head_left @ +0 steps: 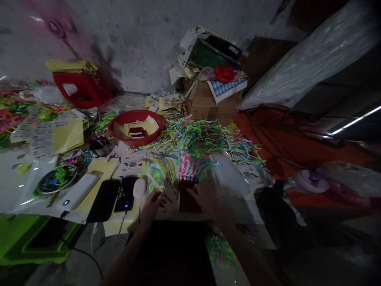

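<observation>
My left hand (153, 205) rests near the front edge of the work surface, fingers curled next to a small dark red block (188, 195). My right hand (208, 197) lies over the right side of that block, under a sheet of clear plastic (230, 178). The picture is dim, so whether either hand grips anything cannot be told. Just beyond the hands lies a bundle of pink and green sticks (187, 165), and further back a wide heap of colourful sticks (205, 137).
A black phone (104, 200), a dark power bank (126, 193) and a white device (77, 192) lie at the left. A red basin (135, 127), a red stool (81, 88) and a cardboard box (208, 101) stand further back. Red cloth (285, 145) lies right.
</observation>
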Tool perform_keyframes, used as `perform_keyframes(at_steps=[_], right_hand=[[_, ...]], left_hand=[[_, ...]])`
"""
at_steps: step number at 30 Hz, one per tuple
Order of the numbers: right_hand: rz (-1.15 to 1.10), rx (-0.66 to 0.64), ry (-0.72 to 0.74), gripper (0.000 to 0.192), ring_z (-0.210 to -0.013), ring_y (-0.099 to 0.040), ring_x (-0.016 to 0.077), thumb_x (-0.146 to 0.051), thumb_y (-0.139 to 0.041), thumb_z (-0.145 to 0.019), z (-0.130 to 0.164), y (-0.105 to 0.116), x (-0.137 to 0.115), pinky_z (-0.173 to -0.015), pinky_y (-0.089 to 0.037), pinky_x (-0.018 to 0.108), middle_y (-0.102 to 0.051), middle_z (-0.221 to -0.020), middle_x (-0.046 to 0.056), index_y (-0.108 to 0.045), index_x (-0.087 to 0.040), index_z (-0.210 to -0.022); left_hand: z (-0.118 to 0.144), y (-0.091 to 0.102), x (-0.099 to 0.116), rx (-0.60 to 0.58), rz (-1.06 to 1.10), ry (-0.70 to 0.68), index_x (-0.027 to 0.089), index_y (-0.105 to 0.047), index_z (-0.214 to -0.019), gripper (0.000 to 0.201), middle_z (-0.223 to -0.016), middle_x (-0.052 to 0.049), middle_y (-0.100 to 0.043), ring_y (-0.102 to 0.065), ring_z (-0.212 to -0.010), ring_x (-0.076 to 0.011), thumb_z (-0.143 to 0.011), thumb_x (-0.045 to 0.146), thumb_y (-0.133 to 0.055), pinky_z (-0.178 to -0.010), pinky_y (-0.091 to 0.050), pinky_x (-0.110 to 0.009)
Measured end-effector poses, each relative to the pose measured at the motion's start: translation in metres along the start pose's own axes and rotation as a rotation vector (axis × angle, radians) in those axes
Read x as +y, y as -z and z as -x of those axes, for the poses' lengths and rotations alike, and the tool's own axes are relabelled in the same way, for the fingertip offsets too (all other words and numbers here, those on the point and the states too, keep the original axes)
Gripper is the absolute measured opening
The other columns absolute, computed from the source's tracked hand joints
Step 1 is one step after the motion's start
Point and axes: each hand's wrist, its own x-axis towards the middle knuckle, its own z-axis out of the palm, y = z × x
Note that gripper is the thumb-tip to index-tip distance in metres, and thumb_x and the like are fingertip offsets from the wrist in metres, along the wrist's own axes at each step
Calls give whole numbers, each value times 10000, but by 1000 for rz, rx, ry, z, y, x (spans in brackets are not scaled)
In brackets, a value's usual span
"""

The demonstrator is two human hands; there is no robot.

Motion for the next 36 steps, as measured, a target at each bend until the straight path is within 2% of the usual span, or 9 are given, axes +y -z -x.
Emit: perform_keyframes(at_steps=[2,4,9,14,17,20,26,31,36], right_hand=[[92,5,93,274,-835,-652,226,-404,-490,-893,2,-15,-35,-699,-452,282,-686,-951,105,-650,-183,-913],[152,-17,73,334,-897,-656,217,-412,-430,-925,-6,-27,-63,-701,-459,264,-632,-1153,113,-615,-181,-1081],[190,-112,-79,291,-885,-671,196,-164,-388,-921,-32,-36,-89,-676,-446,235,-641,-1146,141,-649,-127,-1046],[91,-55,-31,222,-907,-650,195,-217,-515,-856,-17,-18,-73,-687,-415,219,-691,-997,99,-620,-144,-1037],[-127,-40,96,174,-812,-641,181,-218,-565,-798,1,-3,-50,-675,-419,227,-691,-851,45,-603,-166,-960],[-371,-10,163,176,-802,-631,199,-294,-593,-773,10,6,-21,-718,-464,289,-676,-854,41,-599,-183,-909],[-885,29,-11,358,-613,-644,182,-528,-496,-800,8,-7,15,-588,-547,337,-657,-767,64,-561,-194,-909],[-948,-29,-37,411,-634,-671,183,-532,-558,-753,6,-20,23,-599,-568,335,-700,-806,64,-615,-191,-974],[-1024,-130,41,378,-842,-689,209,-495,-588,-736,1,-26,25,-781,-569,372,-708,-1001,73,-662,-222,-987]], left_hand=[[3,1,-1,-13,18,-8,195,-492,-725,400,-643,24,-608,-566,-532,-120,-622,536,-674,-471,-459,-226],[5,1,-1,-17,31,-17,196,-482,-720,405,-642,32,-600,-569,-539,-118,-620,531,-686,-469,-457,-222],[5,6,0,-14,23,-38,188,-505,-690,428,-584,50,-559,-562,-523,-116,-593,554,-704,-464,-444,-218],[4,11,-6,-63,-36,-45,185,-526,-678,422,-524,28,-594,-563,-485,-136,-560,539,-722,-458,-427,-236],[-1,8,-8,-105,-85,-56,179,-543,-694,391,-534,14,-618,-569,-488,-143,-578,510,-717,-453,-410,-232],[-15,-2,-7,-139,-134,-101,178,-562,-739,360,-595,15,-638,-590,-547,-146,-632,501,-679,-488,-419,-229],[-59,-27,-5,-178,-292,-224,192,-549,-704,304,-636,29,-641,-605,-652,-148,-716,482,-640,-626,-458,-238],[-71,-26,-1,-225,-496,-285,197,-560,-740,229,-663,23,-655,-617,-680,-156,-788,418,-597,-636,-448,-228],[-68,-18,12,-315,-722,-313,203,-563,-798,171,-676,18,-658,-629,-674,-162,-858,355,-514,-639,-435,-226]])
